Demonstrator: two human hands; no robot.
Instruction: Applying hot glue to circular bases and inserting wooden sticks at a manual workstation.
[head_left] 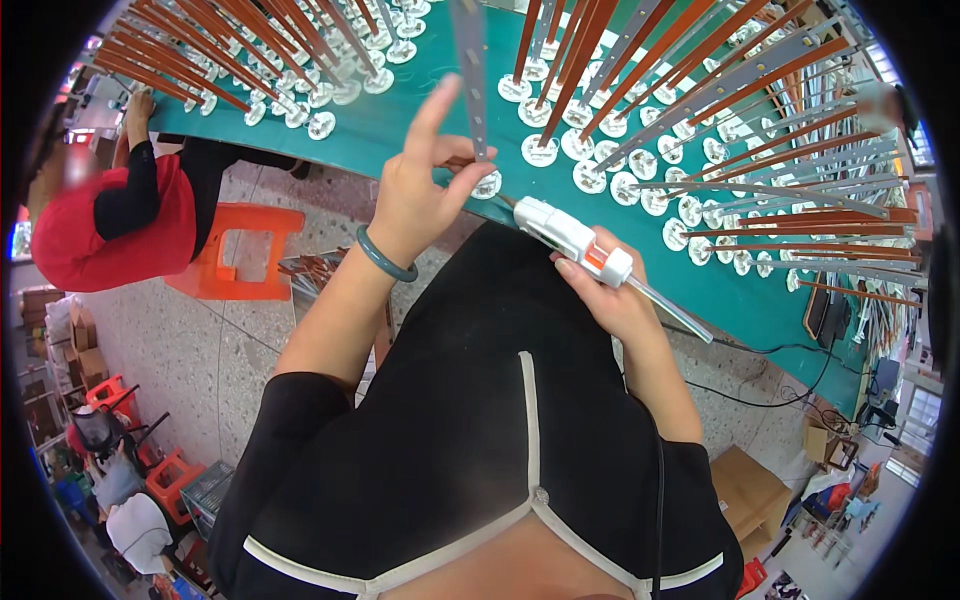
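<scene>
Pinching a thin grey metal strip (470,70) upright, the left hand (420,190) works beside the green table (400,120); the right hand (610,290) grips a white glue gun (570,240); many stands already filled.

Thin grey metal strip (470,60) with small holes along it, standing nearly upright from a round white base (487,184) at the near edge of the green table (380,130), pinched low down between thumb and fingers of the left hand (425,175), index finger pointing up beside it. White glue gun (575,240) with an orange band near the grip, lying slantwise in the closed right hand (610,290), nozzle end aimed up-left toward the strip's base, a clear stick poking out behind toward the lower right.
</scene>
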